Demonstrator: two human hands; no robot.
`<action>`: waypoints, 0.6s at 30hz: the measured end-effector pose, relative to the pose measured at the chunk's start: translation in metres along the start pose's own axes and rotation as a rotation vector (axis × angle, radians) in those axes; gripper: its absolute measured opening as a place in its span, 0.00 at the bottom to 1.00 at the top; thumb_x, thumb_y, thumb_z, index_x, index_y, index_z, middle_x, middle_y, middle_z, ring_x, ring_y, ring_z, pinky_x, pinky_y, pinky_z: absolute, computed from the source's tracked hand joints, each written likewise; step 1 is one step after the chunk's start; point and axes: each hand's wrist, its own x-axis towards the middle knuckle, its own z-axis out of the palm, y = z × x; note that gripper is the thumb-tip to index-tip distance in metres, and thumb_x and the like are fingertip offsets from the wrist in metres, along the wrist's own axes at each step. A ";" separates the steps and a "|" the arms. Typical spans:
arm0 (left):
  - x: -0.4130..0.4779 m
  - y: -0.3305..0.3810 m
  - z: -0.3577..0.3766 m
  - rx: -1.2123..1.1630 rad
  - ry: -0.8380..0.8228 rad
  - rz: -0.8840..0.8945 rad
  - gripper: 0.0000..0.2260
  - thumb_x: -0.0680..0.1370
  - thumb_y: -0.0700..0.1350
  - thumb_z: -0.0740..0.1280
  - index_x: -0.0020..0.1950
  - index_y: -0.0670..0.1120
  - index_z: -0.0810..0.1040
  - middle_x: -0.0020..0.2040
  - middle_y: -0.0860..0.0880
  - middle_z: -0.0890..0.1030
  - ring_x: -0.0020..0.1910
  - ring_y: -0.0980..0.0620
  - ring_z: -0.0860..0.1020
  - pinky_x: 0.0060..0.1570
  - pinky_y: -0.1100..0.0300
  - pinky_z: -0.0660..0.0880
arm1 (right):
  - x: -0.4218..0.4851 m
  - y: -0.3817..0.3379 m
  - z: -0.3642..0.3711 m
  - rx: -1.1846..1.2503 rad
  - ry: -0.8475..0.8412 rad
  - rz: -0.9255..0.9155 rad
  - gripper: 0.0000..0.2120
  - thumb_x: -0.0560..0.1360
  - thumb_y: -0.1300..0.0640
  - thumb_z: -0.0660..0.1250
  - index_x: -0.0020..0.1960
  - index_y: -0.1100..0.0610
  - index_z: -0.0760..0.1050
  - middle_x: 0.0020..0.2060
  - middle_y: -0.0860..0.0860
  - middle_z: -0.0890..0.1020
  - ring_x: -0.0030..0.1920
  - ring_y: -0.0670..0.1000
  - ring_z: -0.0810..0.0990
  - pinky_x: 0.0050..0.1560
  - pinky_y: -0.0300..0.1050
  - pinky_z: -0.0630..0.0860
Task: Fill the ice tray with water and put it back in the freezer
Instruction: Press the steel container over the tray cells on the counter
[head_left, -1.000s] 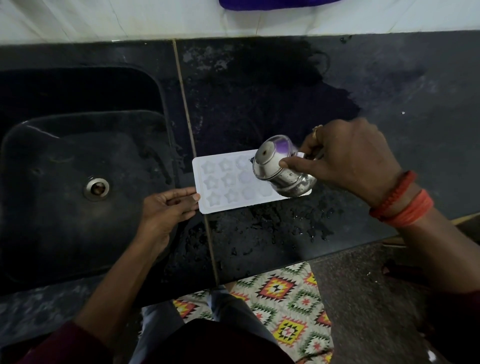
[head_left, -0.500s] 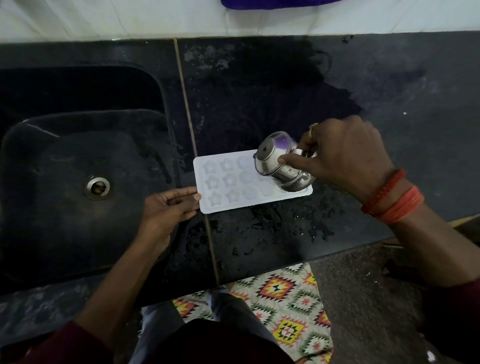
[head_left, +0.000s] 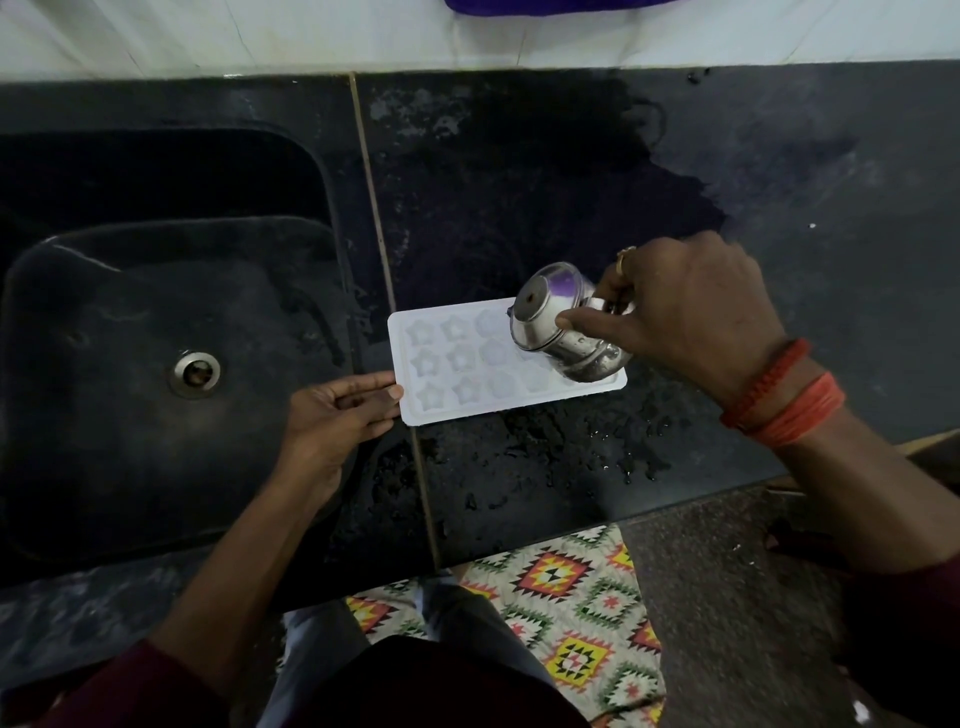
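Observation:
A white ice tray (head_left: 457, 364) with star-shaped cells lies flat on the black counter (head_left: 519, 208), just right of the sink. My left hand (head_left: 337, 415) pinches the tray's left edge between thumb and fingers. My right hand (head_left: 685, 317) grips a small steel cup (head_left: 556, 322), tipped on its side with the mouth facing left over the tray's right half. The cup hides the tray's rightmost cells. Water in the cells is hard to make out.
A deep black sink (head_left: 156, 338) with a steel drain (head_left: 195, 371) lies to the left. Water drops and wet patches (head_left: 597, 447) mark the counter in front of the tray. A patterned mat (head_left: 561, 613) covers the floor below the counter edge.
The cup and my right hand have shifted slightly up and left over the tray. My left hand and the tray have stayed in place.

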 end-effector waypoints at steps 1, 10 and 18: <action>0.000 0.000 0.000 0.001 -0.001 -0.001 0.07 0.72 0.42 0.79 0.49 0.47 0.87 0.44 0.47 0.89 0.43 0.54 0.88 0.38 0.68 0.80 | 0.000 0.000 0.000 -0.002 -0.004 0.000 0.22 0.68 0.32 0.68 0.47 0.50 0.83 0.40 0.55 0.84 0.44 0.60 0.82 0.41 0.46 0.68; -0.002 0.001 0.001 -0.006 0.001 -0.003 0.06 0.74 0.39 0.77 0.50 0.46 0.87 0.43 0.48 0.89 0.42 0.55 0.88 0.38 0.68 0.80 | 0.000 -0.002 0.001 0.002 0.001 0.004 0.21 0.68 0.33 0.70 0.46 0.50 0.83 0.39 0.55 0.84 0.43 0.61 0.82 0.40 0.46 0.67; -0.004 0.003 0.003 -0.006 0.009 0.006 0.05 0.74 0.39 0.77 0.49 0.47 0.86 0.40 0.50 0.89 0.39 0.58 0.87 0.36 0.69 0.79 | 0.000 -0.001 0.002 -0.014 -0.001 0.007 0.22 0.68 0.32 0.69 0.47 0.50 0.83 0.40 0.55 0.84 0.43 0.60 0.82 0.40 0.45 0.67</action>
